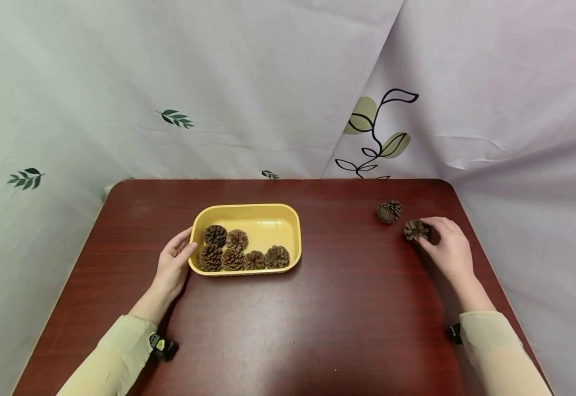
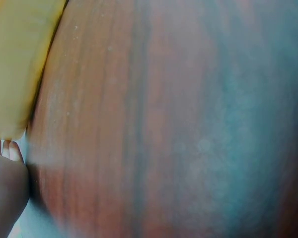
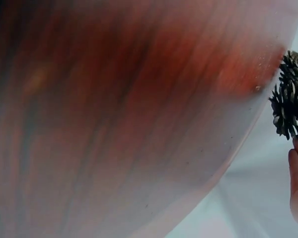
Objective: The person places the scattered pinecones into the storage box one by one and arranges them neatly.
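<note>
At the table's right side, my right hand (image 1: 448, 247) pinches a brown pine cone (image 1: 415, 230) between thumb and fingers. That pine cone (image 3: 288, 110) also shows at the right edge of the right wrist view. Just beyond it to the left, another pine cone (image 1: 389, 212) lies on the table. My left hand (image 1: 171, 264) grips the left end of a yellow rectangular tray (image 1: 295, 236), thumb on the rim and fingers against the outer wall. Several pine cones (image 1: 233, 258) sit in the tray, mostly along its near and left sides.
The dark red wooden table (image 1: 317, 324) has rounded far corners. A pale curtain (image 1: 268, 82) with leaf prints hangs behind it and along both sides. Black wrist straps (image 1: 164, 347) show at both sleeves.
</note>
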Demonstrator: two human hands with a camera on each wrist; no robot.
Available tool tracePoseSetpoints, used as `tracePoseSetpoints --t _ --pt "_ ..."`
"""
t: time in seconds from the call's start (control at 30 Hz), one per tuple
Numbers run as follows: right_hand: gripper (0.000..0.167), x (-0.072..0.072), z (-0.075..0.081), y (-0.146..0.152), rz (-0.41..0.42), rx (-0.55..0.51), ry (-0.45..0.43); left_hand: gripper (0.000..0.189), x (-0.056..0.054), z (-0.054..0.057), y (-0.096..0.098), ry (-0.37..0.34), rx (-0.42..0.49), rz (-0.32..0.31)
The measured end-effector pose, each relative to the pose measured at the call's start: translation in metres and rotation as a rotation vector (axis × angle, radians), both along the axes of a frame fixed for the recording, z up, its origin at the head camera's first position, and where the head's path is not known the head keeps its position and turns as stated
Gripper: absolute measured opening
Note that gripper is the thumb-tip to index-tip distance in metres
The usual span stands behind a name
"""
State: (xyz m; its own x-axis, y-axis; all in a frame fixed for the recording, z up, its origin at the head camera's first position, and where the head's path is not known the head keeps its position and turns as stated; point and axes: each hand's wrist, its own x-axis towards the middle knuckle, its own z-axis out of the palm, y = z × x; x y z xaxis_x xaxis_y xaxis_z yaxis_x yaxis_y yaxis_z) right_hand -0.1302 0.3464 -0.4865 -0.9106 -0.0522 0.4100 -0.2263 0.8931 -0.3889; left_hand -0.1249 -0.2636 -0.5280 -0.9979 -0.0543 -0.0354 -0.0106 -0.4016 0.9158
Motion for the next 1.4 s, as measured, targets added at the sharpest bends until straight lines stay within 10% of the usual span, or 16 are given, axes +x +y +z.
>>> tracePoseSetpoints --t 1.4 --pt "0.044 -0.027 0.021 -0.135 0.145 -0.474 -0.015 0.042 0.000 -0.001 0.000 0.002 0.014 0.005"
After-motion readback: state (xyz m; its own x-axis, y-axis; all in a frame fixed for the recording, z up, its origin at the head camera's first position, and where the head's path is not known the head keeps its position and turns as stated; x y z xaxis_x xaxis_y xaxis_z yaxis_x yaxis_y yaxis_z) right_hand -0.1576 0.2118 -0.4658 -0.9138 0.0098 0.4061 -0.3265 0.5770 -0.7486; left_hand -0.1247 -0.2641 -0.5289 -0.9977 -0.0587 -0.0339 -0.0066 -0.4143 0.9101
